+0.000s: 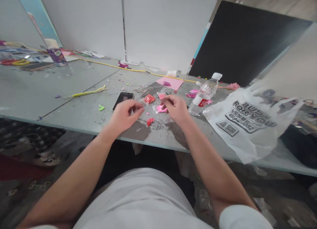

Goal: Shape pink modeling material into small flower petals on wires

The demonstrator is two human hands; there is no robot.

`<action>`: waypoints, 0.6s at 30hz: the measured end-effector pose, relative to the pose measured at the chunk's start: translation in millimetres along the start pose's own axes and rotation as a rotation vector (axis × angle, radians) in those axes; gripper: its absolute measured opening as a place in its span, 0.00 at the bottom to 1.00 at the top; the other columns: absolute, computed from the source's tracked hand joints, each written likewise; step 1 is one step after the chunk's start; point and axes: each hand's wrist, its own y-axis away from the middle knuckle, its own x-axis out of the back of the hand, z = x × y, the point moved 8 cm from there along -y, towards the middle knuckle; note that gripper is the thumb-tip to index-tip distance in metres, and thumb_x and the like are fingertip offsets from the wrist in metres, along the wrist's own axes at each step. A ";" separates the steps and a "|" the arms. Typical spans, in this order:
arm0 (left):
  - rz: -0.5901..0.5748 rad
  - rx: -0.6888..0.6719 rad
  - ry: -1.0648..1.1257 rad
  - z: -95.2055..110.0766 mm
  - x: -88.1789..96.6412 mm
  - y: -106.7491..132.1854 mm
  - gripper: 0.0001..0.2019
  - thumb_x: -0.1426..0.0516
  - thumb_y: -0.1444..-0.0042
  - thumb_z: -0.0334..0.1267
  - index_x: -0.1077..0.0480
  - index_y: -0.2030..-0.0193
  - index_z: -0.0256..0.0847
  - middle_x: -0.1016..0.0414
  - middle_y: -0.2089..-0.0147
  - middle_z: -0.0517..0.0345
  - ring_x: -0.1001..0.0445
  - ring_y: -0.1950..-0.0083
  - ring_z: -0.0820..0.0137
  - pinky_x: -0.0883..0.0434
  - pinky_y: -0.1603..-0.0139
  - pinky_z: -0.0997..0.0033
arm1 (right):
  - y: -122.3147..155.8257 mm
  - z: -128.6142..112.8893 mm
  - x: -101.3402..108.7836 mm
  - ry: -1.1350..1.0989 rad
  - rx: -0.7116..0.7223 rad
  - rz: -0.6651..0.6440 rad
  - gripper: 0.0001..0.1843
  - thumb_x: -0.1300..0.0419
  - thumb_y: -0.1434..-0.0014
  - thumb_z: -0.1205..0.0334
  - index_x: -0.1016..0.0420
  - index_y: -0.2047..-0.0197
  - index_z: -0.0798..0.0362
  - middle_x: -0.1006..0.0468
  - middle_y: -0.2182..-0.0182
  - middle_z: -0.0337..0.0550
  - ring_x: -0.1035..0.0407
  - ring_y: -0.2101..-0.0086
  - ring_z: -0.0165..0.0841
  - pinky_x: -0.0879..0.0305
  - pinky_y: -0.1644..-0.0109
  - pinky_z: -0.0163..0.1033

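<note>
The left hand [125,116], just left of the middle of the frame, is loosely curled above the tabletop [81,79], thumb and forefinger apart, with nothing visible between them. The right hand [177,109], just right of the middle, has its thumb and fingers drawn together; whether they grip anything I cannot tell. Its fingertips are right beside the pink piece [161,109], which lies at the middle of the frame, though the view does not settle whether they touch. A red packet [149,99] lies between the hands, slightly above them in the frame, and a red lump [150,122] sits lower down, near the front edge. The phone [122,99] lies just behind the left hand, with a green piece [101,107] to its left and a yellow-green stick [90,92] further left. Behind the packet, a bundle of thin wires [153,89] reaches towards a pink sheet [174,83] with a purple lump [166,84] on it. The bottle [201,98] stands upright right of the right hand, and a white bag [247,123] fills the right of the frame, hanging partly over the front edge
</note>
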 end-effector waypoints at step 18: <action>-0.274 0.468 1.018 79.4 -7.3 87.9 0.09 0.31 0.42 0.41 0.22 0.68 0.41 0.29 0.74 0.62 0.38 0.74 0.76 0.40 0.75 0.75 | 139.8 -133.5 -8.2 -0.008 0.648 -0.067 0.20 0.34 0.35 0.74 0.14 0.50 0.38 0.14 0.60 0.45 0.18 0.63 0.39 0.17 0.59 0.45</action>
